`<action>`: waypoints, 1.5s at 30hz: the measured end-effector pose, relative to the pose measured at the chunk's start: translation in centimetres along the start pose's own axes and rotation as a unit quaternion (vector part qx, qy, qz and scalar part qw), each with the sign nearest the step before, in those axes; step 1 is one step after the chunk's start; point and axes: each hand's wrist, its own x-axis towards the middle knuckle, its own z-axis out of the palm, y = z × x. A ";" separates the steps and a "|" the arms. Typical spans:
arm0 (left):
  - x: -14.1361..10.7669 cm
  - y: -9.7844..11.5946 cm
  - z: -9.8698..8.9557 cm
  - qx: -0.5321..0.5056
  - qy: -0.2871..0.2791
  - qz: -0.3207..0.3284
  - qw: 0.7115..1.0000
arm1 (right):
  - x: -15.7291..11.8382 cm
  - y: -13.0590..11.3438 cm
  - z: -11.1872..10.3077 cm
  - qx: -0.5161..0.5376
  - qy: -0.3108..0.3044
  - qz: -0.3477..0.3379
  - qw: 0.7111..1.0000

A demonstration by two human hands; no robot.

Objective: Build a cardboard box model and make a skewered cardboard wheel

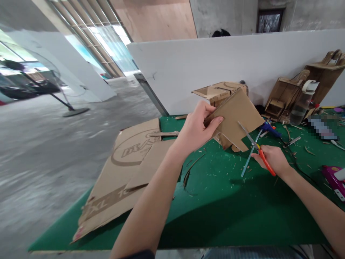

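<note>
- Head view: left hand [201, 124] pinches the cardboard piece [237, 115] by its upper-left edge, thumb on the face; piece held up over the table.
- Right hand [273, 158] closed round the handles of the scissors [266, 163]; one blade lies across the piece by its notched lower edge. Cannot tell how far the blades are parted.
- Risk: piece gripped on one side only, so the free side could flex or swing under blade pressure, giving a ragged or wandering line.
- Risk: narrow tab beside the notch could crease or tear if the blades twist.
- Risk: left fingertips could get nicked if the blades run far up the face.
- Risk: blue glue gun [271, 130] lies near the scissors; cord or nozzle could be brushed. Cannot tell if hot.
- Surface: green tabletop [205, 216], strewn with scraps; large cardboard sheet [107, 183] at left, cardboard structure [219, 90] behind the piece, bottle [299, 106] at right.
- Room: white panel [215, 64] behind table, bare grey floor [48, 151], stand with round base [76, 112] at far left.
</note>
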 end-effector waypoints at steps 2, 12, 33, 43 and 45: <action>0.1 -0.4 0.1 -0.003 0.006 0.015 1.000 | 0.0 0.2 0.2 0.001 0.012 -0.005 1.000; 0.2 -1.1 0.0 -0.022 0.022 0.051 0.998 | -0.2 0.4 0.4 0.010 0.043 -0.025 0.999; 0.4 -1.6 -0.1 -0.008 0.024 0.039 0.999 | 0.1 -0.2 -0.3 0.121 -0.031 -0.007 0.992; 0.5 -2.2 0.3 0.003 0.057 0.014 0.998 | 0.2 -0.8 -1.0 0.179 -0.049 0.001 0.983; 0.7 -1.8 -0.4 -0.002 0.103 0.014 0.995 | 0.2 -0.5 -1.1 0.167 -0.046 -0.008 0.985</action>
